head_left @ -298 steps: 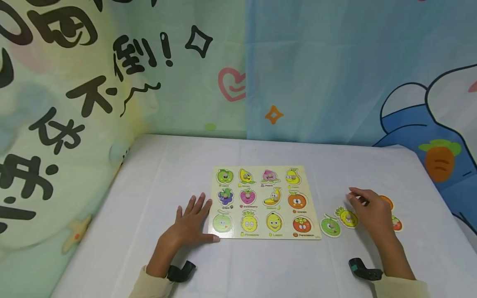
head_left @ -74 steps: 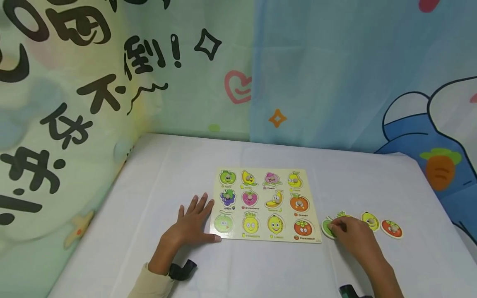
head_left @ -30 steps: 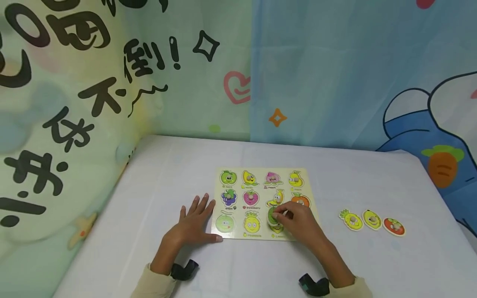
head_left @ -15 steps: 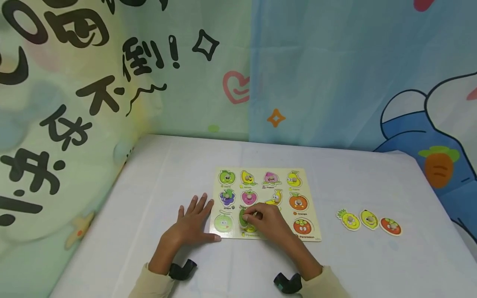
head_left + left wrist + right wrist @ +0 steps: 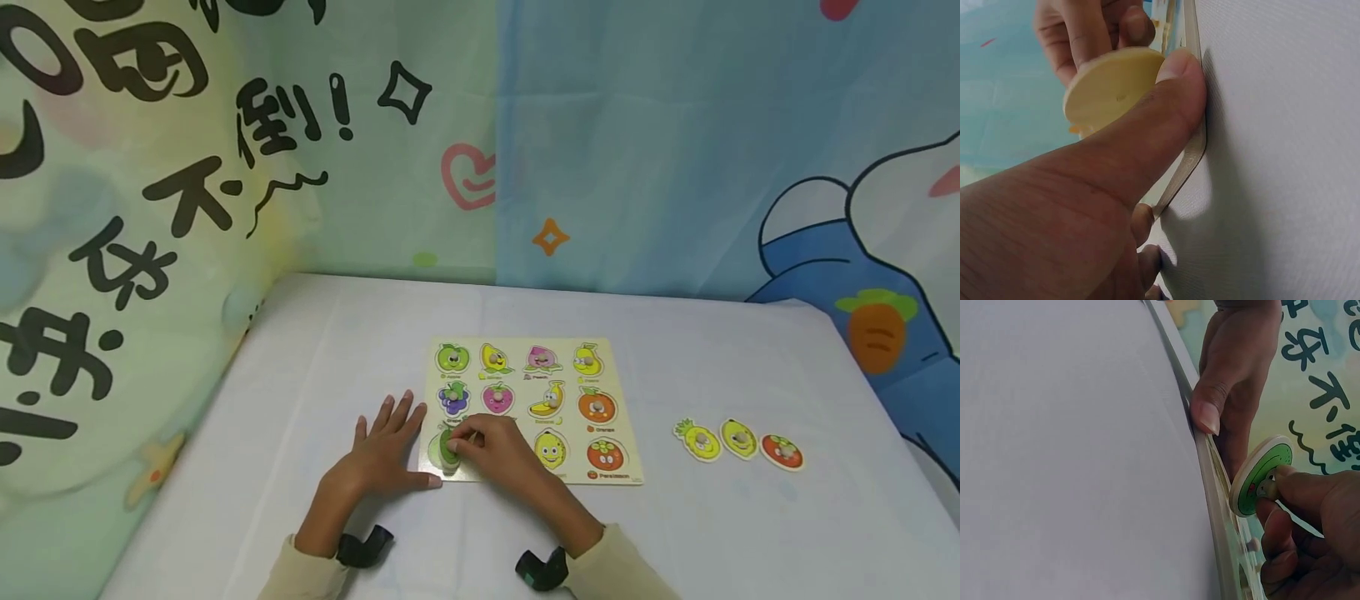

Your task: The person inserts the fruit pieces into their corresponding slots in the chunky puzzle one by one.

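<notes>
My right hand (image 5: 501, 454) pinches a round green melon puzzle piece (image 5: 447, 450) by its small knob. The piece is tilted over the bottom-left melon slot of the fruit puzzle board (image 5: 626, 429). Its green printed face (image 5: 1277, 456) shows in the right wrist view, and its plain wooden back (image 5: 1116, 87) in the left wrist view. My left hand (image 5: 371, 462) lies spread flat at the board's left side, its thumb (image 5: 1172, 94) against the lower-left corner. The pineapple slot beside the melon is mostly hidden by my right hand.
Right of the board, on the white tabletop (image 5: 720, 358), lie a pineapple piece (image 5: 701, 442), a lemon piece (image 5: 739, 439) and a persimmon piece (image 5: 782, 452). Knobbed pieces fill the board's upper two rows. A printed curtain (image 5: 637, 167) hangs behind the table.
My right hand has picked the melon piece up from the right of the board and carried it left across the bottom row to the melon slot. My left hand has stayed in place.
</notes>
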`<state>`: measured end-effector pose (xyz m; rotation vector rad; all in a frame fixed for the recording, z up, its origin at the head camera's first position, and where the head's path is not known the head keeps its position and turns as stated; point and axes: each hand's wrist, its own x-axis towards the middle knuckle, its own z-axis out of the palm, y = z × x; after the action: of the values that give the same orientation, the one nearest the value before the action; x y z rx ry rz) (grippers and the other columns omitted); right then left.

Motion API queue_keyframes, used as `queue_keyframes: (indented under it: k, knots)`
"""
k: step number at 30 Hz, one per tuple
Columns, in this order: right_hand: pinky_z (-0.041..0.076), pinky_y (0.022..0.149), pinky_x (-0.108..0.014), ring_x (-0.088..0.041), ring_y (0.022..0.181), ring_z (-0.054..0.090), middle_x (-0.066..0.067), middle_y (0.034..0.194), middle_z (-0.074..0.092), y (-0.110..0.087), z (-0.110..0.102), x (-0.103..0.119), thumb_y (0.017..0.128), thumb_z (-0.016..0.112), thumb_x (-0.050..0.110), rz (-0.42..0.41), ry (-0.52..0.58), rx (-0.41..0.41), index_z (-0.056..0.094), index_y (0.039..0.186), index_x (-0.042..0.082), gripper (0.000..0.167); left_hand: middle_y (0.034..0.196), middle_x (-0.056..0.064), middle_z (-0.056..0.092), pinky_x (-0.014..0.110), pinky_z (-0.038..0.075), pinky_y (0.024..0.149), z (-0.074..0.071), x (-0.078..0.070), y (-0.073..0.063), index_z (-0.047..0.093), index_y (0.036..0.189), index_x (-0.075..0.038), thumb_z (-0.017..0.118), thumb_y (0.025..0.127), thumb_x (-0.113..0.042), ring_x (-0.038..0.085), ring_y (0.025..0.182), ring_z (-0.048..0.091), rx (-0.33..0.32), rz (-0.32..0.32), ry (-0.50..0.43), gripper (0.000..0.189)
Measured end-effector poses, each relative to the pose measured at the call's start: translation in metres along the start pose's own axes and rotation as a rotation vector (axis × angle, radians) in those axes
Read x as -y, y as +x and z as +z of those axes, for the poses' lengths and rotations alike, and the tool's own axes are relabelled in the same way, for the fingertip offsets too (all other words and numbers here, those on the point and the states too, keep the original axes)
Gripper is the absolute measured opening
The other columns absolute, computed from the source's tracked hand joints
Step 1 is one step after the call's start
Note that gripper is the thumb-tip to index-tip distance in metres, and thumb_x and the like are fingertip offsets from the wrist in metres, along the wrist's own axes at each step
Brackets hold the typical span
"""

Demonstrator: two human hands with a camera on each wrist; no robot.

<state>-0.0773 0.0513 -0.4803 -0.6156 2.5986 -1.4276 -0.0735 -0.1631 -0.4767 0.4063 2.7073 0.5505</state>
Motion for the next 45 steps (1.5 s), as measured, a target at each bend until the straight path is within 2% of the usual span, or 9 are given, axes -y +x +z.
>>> queue_keyframes:
  k: [8,13,19,23,33,45]
  knots:
    - [0.048,0.062,-0.023,-0.004,0.069,0.054,0.009,0.085,0.066,0.003,0.007,0.002,0.089,0.072,0.016,-0.036,-0.049,0.034,0.074,0.093,0.014,0.004,0.162,0.01,0.008,0.067,0.004,0.109,-0.001,-0.001,0.0,0.024,0.156,-0.013,0.077,0.073,-0.059,0.034,0.147,-0.001,0.005,0.001,-0.002,0.108]
    - [0.048,0.066,-0.024,-0.006,0.074,0.056,0.006,0.088,0.068,0.003,0.008,0.006,0.089,0.072,0.015,-0.077,-0.128,0.024,0.075,0.093,0.013,0.005,0.162,0.01,0.009,0.067,0.004,0.109,-0.001,-0.001,0.0,0.025,0.155,-0.013,0.078,0.072,-0.058,0.034,0.147,0.0,0.0,0.004,-0.001,0.108]
    - [0.05,0.072,-0.027,-0.007,0.08,0.059,0.006,0.085,0.065,0.006,0.007,0.015,0.09,0.071,0.016,-0.041,-0.263,0.013,0.073,0.089,0.01,0.007,0.162,0.01,0.01,0.067,0.005,0.109,-0.003,-0.002,0.0,0.025,0.155,-0.013,0.078,0.072,-0.059,0.035,0.147,0.0,-0.001,-0.002,0.014,0.108]
    - [0.049,0.07,-0.027,-0.007,0.076,0.057,0.006,0.081,0.063,0.008,0.008,0.019,0.089,0.071,0.015,-0.023,-0.312,0.021,0.072,0.086,0.009,0.006,0.162,0.011,0.01,0.067,0.006,0.109,-0.005,-0.003,-0.001,0.026,0.155,-0.012,0.078,0.072,-0.058,0.035,0.147,0.001,-0.002,-0.003,0.021,0.109]
    - [0.049,0.068,-0.026,-0.008,0.075,0.056,0.004,0.08,0.063,0.009,0.014,0.018,0.088,0.073,0.014,-0.002,-0.327,0.016,0.074,0.086,0.008,0.006,0.162,0.011,0.011,0.068,0.006,0.109,-0.005,-0.005,-0.002,0.027,0.155,-0.012,0.078,0.072,-0.058,0.036,0.147,0.002,0.0,-0.002,0.021,0.108]
    - [0.05,0.069,-0.027,-0.009,0.078,0.058,0.005,0.08,0.062,0.008,0.017,0.012,0.087,0.074,0.013,-0.005,-0.262,-0.006,0.076,0.085,0.008,0.006,0.162,0.011,0.01,0.067,0.005,0.109,-0.003,-0.003,-0.002,0.026,0.155,-0.012,0.078,0.072,-0.059,0.036,0.147,0.001,0.004,0.003,0.009,0.108]
